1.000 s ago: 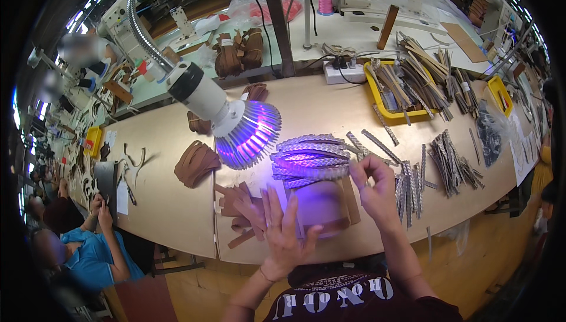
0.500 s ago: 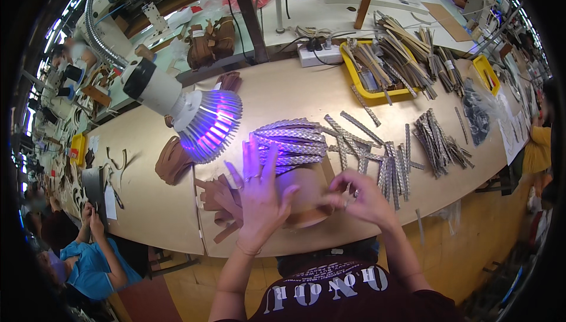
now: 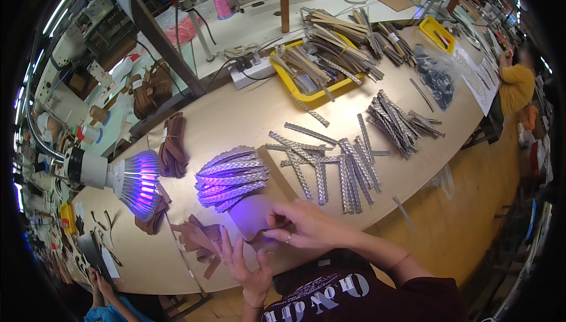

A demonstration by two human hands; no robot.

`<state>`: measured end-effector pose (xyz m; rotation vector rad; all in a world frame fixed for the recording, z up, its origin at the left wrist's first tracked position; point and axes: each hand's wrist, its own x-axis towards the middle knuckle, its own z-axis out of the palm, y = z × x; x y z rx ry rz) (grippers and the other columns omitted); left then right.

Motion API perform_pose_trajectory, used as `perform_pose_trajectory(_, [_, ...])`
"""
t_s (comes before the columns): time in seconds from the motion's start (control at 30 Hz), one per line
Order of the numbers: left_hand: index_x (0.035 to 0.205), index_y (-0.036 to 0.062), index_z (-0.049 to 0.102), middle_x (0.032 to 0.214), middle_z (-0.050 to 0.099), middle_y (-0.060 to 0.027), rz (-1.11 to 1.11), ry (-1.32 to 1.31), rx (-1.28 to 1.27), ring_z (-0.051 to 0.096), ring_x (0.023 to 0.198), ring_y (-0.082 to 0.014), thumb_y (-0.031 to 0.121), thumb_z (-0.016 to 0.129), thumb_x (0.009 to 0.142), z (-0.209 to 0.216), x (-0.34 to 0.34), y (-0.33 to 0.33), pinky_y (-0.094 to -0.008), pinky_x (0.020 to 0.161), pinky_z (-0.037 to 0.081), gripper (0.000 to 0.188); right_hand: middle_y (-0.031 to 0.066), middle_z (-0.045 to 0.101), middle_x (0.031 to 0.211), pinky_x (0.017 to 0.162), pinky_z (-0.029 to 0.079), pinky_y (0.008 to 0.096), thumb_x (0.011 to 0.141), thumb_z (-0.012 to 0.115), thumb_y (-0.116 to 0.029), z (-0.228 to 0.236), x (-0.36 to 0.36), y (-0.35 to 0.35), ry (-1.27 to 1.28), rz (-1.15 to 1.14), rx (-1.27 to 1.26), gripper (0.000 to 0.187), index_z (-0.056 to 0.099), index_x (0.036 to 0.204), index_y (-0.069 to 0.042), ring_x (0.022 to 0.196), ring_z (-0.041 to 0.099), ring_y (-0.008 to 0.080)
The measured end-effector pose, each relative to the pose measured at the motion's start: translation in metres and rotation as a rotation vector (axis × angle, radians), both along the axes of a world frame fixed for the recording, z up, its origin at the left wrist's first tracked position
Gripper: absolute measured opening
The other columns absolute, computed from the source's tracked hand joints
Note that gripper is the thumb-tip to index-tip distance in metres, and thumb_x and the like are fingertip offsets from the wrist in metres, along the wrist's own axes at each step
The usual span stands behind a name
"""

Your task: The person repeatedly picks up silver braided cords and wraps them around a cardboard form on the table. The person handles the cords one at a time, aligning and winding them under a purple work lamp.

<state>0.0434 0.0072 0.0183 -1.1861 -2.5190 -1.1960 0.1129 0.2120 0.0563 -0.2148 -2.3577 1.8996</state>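
The left hand (image 3: 244, 263) lies flat on the bench (image 3: 236, 116), fingers spread and open, gripping nothing — it presses down near the brown scraps (image 3: 197, 240) at the near edge. The right hand (image 3: 306, 228) reaches in from the right; its fingertips pinch the near edge of a flat brown piece (image 3: 259, 213), which rests on the bench between the two hands and glows violet under the lamp (image 3: 132, 180). Whether the pinch lifts the piece cannot be told.

Just beyond the piece, touching its far edge, sits a fanned stack of braided strips (image 3: 230, 177), also lit violet. To the right of the stack, loose strips (image 3: 330, 163) lie scattered flat — some crossing each other. Farther right, a second bundle (image 3: 398, 119) lies well apart from the hands.

The lamp hangs on a flexible neck at the left, its head tilted toward the stack. A folded brown bundle (image 3: 172, 145) lies just beside it. At the far side, a yellow tray (image 3: 298, 89) holds more strips, and a power strip (image 3: 250, 71) lies left of it.
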Motion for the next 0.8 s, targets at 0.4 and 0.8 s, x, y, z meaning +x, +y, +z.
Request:
perform_pose_trajectory(0.4, [0.143, -0.0003, 0.042, 0.154, 0.032, -0.0244, -0.162, 0.003, -0.289, 0.027, 0.142, -0.0477, 0.046, 0.052, 0.097, 0.007, 0.012, 0.021, -0.0627, 0.115, 0.015, 0.066, 0.0131, 0.066, 0.09, 0.074, 0.051, 0.0407, 0.087, 0.071, -0.023, -0.029, 0.035, 0.043, -0.064, -0.476, 0.267, 0.025, 0.062, 0.102, -0.005, 0.084, 0.064, 0.0305])
perform_pose_trajectory(0.8, [0.145, -0.0034, 0.035, 0.152, 0.033, -0.028, -0.047, -0.058, -0.174, 0.03, 0.142, -0.0459, 0.041, 0.048, 0.099, -0.001, 0.024, 0.015, -0.0623, 0.116, 0.01, 0.065, 0.0123, 0.067, 0.088, 0.07, 0.051, 0.0393, 0.086, 0.071, -0.015, -0.068, 0.109, 0.091, -0.481, -0.974, 0.709, 0.013, 0.068, 0.091, -0.004, 0.077, 0.066, 0.0285])
